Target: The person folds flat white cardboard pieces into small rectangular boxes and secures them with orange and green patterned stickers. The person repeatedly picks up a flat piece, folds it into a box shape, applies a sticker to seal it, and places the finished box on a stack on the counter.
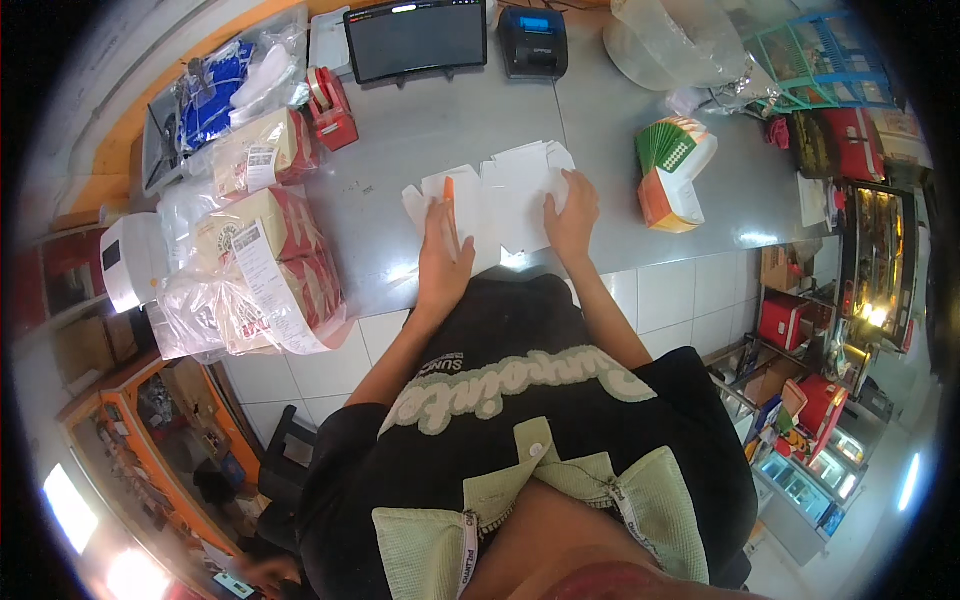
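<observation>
An unfolded food carton (515, 190), white on the inside, lies on the steel table in front of me. Its flaps stick up at the far edge. My left hand (443, 260) grips the carton's left part, fingers along a raised side; a narrow orange strip (449, 190) shows beside the fingertips. At the right edge my right hand (574, 218) has hold of the carton, thumb on the white face and fingers bent over the side. To the right stands a stack of nested green and orange cartons (672, 175).
Bagged food packages (265, 260) with paper slips crowd the left side. A red tape dispenser (332, 110), a dark screen (416, 42) and a black printer (532, 45) stand along the back. A clear plastic tub (670, 45) and a teal basket (815, 65) are at the far right.
</observation>
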Demonstrator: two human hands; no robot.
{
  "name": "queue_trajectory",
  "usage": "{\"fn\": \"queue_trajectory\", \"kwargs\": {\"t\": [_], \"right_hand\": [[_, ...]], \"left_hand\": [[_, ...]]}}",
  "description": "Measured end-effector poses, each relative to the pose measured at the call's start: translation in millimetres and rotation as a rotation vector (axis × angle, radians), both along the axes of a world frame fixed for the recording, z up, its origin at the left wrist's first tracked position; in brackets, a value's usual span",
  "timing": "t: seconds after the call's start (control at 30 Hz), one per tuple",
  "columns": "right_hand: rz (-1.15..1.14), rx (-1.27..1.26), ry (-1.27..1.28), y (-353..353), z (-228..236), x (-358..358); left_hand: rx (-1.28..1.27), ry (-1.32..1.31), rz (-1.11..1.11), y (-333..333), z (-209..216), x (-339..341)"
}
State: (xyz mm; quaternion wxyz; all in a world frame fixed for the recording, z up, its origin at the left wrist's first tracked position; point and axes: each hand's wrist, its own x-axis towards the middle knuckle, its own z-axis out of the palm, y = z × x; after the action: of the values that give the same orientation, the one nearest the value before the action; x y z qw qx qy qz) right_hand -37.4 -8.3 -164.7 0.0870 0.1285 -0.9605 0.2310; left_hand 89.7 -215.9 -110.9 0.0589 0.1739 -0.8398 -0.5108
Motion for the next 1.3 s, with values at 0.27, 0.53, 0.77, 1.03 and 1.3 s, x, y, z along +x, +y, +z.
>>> {"fn": "queue_trajectory", "kwargs": {"t": [0.27,0.53,0.77,1.03,1.3], "right_hand": [[-0.077,-0.487,-0.317,25.6,37.4,-28.5],[0.431,-0.869,-0.882,7.8,146.6,-31.9],[0.679,-0.872,-0.785,-12.2,161.9,-17.5],[0.442,-0.960,-0.331,3.5,150.2,-17.4],[0.527,-0.465,-0.101,13.6,191.2,-7.7]], "left_hand": [[0.805,0.077,0.205,-51.2,3.7,8.4],[-0.401,0.310,0.276,-67.7,43.4,-16.9],[-0.058,-0.377,-0.639,-44.4,135.1,-103.3],[-0.191,0.307,-0.255,36.0,109.4,-67.5],[0.522,-0.007,-0.436,13.5,128.1,-92.3]]}}
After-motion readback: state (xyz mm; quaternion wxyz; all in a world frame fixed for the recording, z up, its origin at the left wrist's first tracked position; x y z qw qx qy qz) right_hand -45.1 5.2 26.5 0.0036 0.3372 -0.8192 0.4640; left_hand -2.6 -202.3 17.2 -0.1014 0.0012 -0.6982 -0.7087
